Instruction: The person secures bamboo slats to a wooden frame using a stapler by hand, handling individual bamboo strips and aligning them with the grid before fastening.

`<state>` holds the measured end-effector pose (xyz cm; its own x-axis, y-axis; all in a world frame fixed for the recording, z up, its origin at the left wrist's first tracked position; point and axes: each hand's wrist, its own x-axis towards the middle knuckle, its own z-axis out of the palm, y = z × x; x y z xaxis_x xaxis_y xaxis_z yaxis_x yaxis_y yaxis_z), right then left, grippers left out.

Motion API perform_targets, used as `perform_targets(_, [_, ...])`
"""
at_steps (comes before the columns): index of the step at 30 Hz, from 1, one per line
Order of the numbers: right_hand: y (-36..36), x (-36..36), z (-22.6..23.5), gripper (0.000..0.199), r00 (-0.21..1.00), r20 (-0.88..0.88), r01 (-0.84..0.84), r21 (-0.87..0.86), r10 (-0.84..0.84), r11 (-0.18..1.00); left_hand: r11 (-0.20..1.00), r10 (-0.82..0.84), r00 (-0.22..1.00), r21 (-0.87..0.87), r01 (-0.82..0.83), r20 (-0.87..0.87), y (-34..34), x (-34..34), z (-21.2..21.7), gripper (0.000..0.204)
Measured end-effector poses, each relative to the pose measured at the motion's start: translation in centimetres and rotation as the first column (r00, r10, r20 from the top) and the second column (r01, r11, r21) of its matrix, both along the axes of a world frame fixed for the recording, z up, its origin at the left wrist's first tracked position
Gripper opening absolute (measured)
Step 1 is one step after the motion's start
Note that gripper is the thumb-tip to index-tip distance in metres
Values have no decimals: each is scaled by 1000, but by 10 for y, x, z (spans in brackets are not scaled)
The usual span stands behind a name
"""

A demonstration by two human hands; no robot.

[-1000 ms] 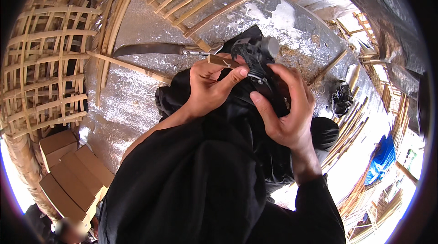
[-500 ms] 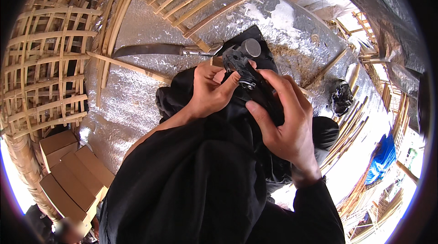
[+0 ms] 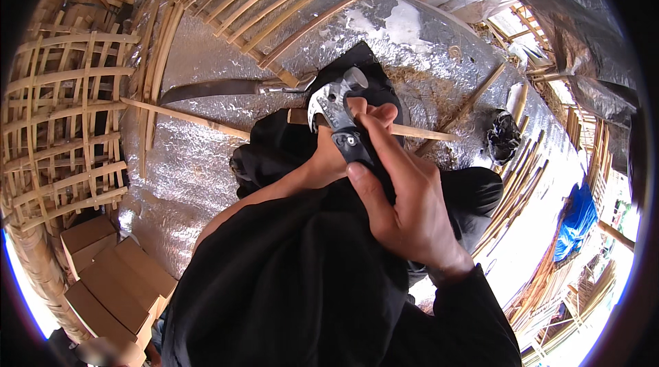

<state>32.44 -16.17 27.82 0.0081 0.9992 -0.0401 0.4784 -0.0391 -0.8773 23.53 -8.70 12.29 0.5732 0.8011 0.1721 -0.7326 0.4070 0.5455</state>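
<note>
1. Up comes the small hatchet [image 3: 334, 107]: half a second back it lay low against the black cloth under both hands, and now its grey head stands clear above the fingers, with the round poll at the top.
2. Right hand [image 3: 412, 209] has slid in from the side and is now clenched round the hatchet's black handle, thumb pressed along the near side, knuckles toward the camera.
3. Left hand [image 3: 343, 151] sits just behind and under the right-hand fingers; its fingers curl against the far side of the handle, right below the head, though how firmly they grip is hidden by the right hand.
4. Just past the fingertips of both hands lies a black cloth [image 3: 364, 68], draped over the person's knee and rising behind the hatchet head.
5. Beyond the left-hand fingers, well apart, a long dark knife [image 3: 220, 87] rests flat on the silver foil sheet [image 3: 199, 168] that covers the floor.
6. A thin bamboo strip [image 3: 185, 118] runs across the foil between the knife and the left-hand fingers.
7. Far off to the left of the fingers stands a woven bamboo lattice [image 3: 62, 120], with brown cardboard boxes [image 3: 113, 278] stacked below it.
8. To the right of the right-hand fingers, more bamboo slats [image 3: 511, 199] lie in a bundle, and a blue tarp [image 3: 576, 219] shows beyond them.
</note>
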Motion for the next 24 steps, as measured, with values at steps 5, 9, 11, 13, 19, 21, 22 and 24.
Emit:
perform_targets(5, [-10,21,24,53,993,-100,-70,-39,66,997,996,-81,992,-35,85,97,-11,7,-17,23])
perform_targets(9, [-15,28,43,54,985,-79,-159,-117,150,980,982,-188,894,88,166,407,-11,14,-28,22])
perform_targets(11, [-24,23,38,54,995,-21,-101,-10,101,995,982,-191,874,85,172,447,-9,14,-11,20])
perform_targets(13, [-30,14,29,54,999,29,-39,114,36,993,988,-154,901,36,152,406,-15,14,2,20])
perform_targets(19, [-46,6,21,51,991,-60,132,213,-122,968,997,84,975,16,-82,-206,-31,9,20,30])
perform_targets(21, [-48,5,26,51,984,-102,168,224,-149,960,994,58,937,112,-21,-345,-28,2,24,30])
perform_targets(22, [-44,6,28,51,994,-14,107,303,-108,947,997,26,978,-63,-40,-209,-29,2,34,26])
perform_targets(24, [-39,4,32,55,991,121,-7,423,-49,906,993,101,987,-52,-108,-122,-25,3,33,29])
